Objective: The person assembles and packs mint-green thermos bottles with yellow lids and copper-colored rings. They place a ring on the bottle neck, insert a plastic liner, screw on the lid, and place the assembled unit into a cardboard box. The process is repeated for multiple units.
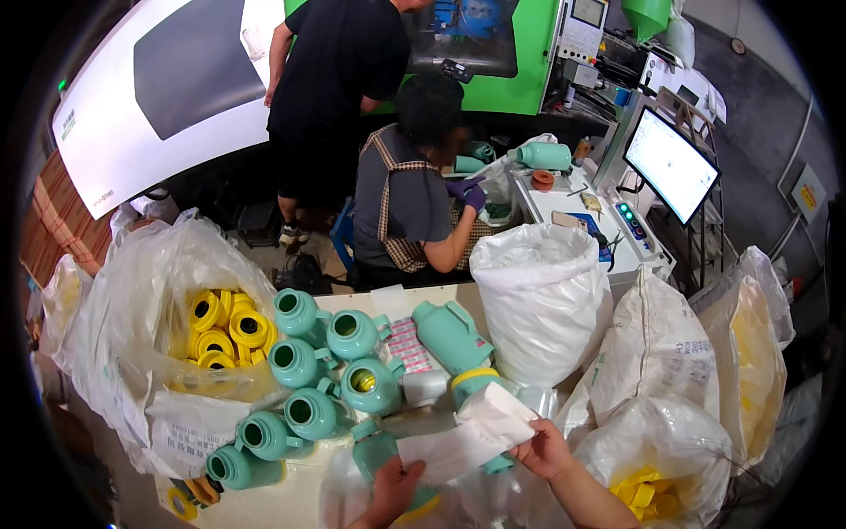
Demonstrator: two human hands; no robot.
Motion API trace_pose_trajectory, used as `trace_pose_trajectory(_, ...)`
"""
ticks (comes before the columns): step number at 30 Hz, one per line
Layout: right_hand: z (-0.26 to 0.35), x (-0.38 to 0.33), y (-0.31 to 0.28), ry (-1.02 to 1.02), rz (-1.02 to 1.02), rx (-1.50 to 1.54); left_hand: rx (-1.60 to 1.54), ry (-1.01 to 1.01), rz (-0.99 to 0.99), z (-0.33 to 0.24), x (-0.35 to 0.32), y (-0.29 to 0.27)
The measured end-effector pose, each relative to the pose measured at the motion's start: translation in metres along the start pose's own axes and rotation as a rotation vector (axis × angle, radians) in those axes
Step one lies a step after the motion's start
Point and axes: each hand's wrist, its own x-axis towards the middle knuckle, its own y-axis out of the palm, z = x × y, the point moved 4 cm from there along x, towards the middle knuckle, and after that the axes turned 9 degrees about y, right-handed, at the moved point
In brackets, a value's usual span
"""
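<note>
We grip a white sheet (467,432) low at centre, over the table | our left hand (394,490) pinches its lower left edge | our right hand (544,448) clasps its right end | green jug (381,451) beneath it | green jugs (304,366) stand just left.

Pale worktable (458,300): cluster of teal jugs (317,375) lying on their sides, one more teal jug (449,333) further right (yellow collar), a patterned sheet (407,346) between them.
</note>
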Motion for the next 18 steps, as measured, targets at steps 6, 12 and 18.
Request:
trace_pose_trajectory(6, -0.007, -0.023, -0.026, -0.096, -0.125, 0.274, 0.503, 0.244, -0.006, -0.034, -0.032, 0.001)
trace_pose_trajectory(12, 0.024, -0.085, -0.005, -0.739, -0.820, -0.918, 0.315, 0.039, 0.062, -0.013, -0.080, -0.005)
trace_pose_trajectory(18, -0.133, -0.091, 0.069, -0.130, -0.081, -1.045, -0.050, -0.164, 0.238, -0.012, -0.113, 0.029)
